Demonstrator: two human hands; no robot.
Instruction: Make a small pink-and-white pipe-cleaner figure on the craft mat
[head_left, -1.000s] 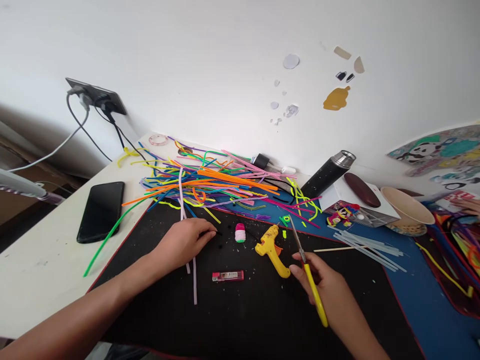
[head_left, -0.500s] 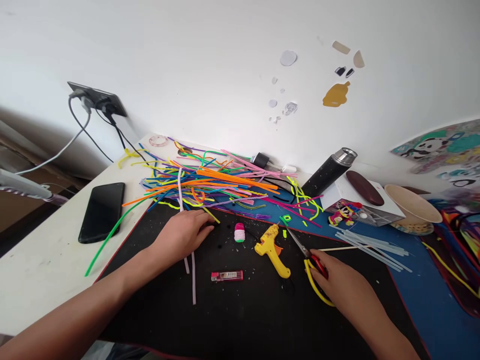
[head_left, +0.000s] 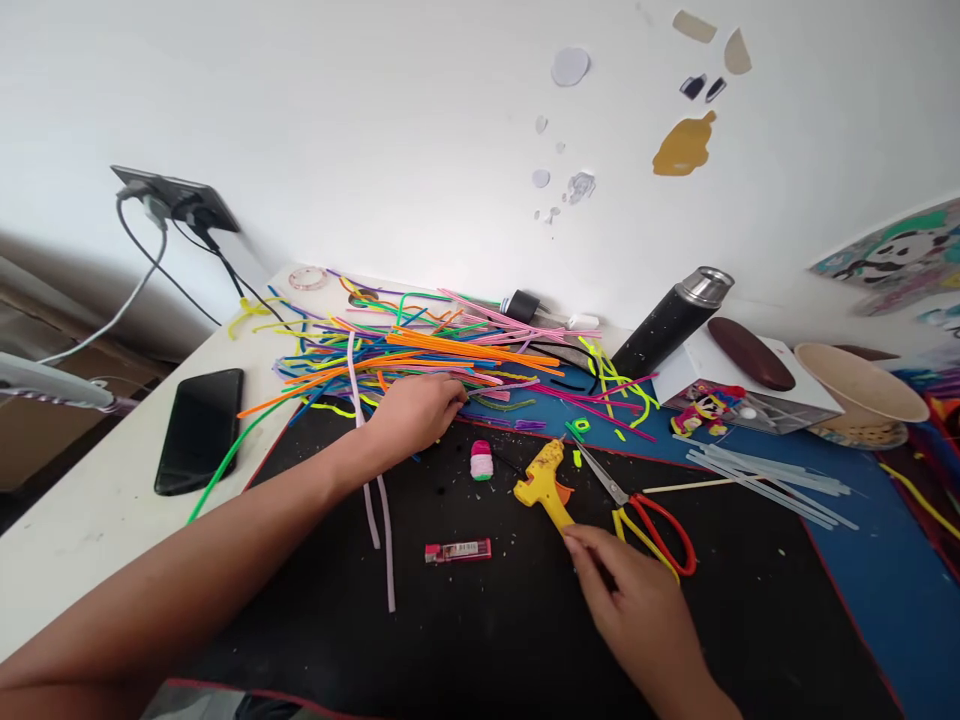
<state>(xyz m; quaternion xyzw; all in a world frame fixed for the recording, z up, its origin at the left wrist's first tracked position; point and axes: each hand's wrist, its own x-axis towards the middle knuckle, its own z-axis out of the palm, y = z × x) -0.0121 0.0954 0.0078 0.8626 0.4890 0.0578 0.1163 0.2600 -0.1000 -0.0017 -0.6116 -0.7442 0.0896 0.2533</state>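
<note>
My left hand (head_left: 417, 418) is at the front edge of a heap of coloured pipe cleaners (head_left: 465, 350). Its fingers are bent together; what they pinch, if anything, is hidden. With its thumb and fingers, my right hand (head_left: 634, 600) grips the handle end of a yellow glue gun (head_left: 546, 478) lying on the black mat. Scissors (head_left: 616, 492) with red and yellow handles rest beside that hand. Between my hands stands a small pink, white and green wrapped piece (head_left: 481, 460). A pink lighter (head_left: 458, 551) lies nearer to me.
A phone (head_left: 199, 430) lies on the left of the table. Clear glue sticks (head_left: 772, 482) are at the right, near a small colourful figure (head_left: 707, 411). A black flask (head_left: 671, 320) leans by a white box (head_left: 810, 395). Power cords (head_left: 161, 260) hang from the wall socket.
My right hand has let go of the scissors and moved left onto the glue gun's handle. My left hand has moved right and farther into the pipe cleaners. The view has shifted slightly.
</note>
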